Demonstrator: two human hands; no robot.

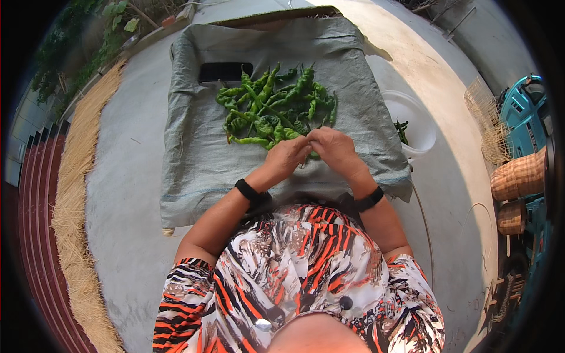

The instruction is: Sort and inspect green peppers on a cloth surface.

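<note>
My left hand (288, 155) and my right hand (334, 149) meet fingertip to fingertip at the near edge of a heap of wrinkled green chili peppers (265, 125). Pinched between them is a green pepper (314, 155), mostly hidden by the fingers, with a thin pale bit poking out below. The heap lies on a grey-green woven sack cloth (198, 159) draped over a low table or box. Dark bands circle both wrists.
A black phone-like slab (226, 72) lies behind the heap. Right of the cloth, a white plastic bucket (421, 123) on the concrete holds some green pieces. Wicker baskets (518, 176) and a teal machine (525, 119) stand far right. Dry straw (73, 185) runs beside red steps (37, 212).
</note>
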